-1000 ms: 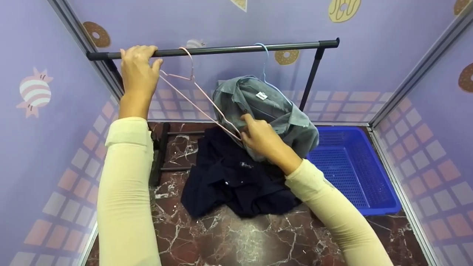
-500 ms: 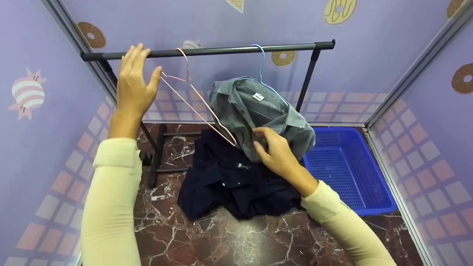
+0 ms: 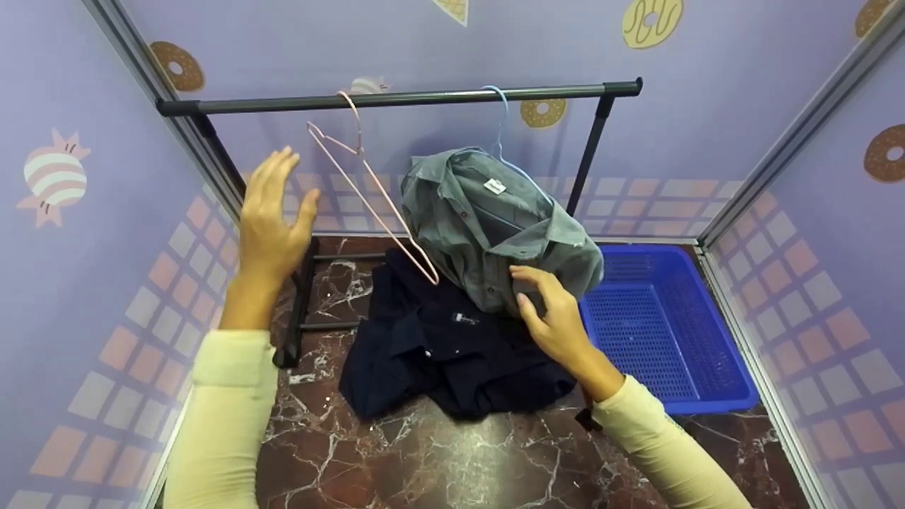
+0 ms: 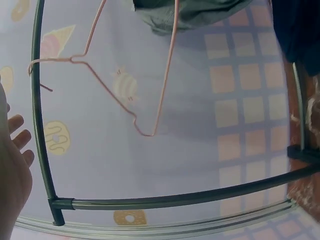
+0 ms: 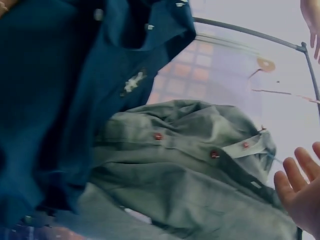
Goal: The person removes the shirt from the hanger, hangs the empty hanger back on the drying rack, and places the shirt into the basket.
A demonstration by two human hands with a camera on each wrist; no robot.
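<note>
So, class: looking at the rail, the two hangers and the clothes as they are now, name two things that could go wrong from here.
1. The grey shirt sits bunched and lopsided on the blue hanger; it may slide off onto the navy garment below.
2. The empty pink hanger hangs tilted on the rail, and neither the left hand nor the right hand holds it; a knock could unhook it.

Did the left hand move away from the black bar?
Yes. The left hand came off the bar and dropped below it, toward the person.
</note>
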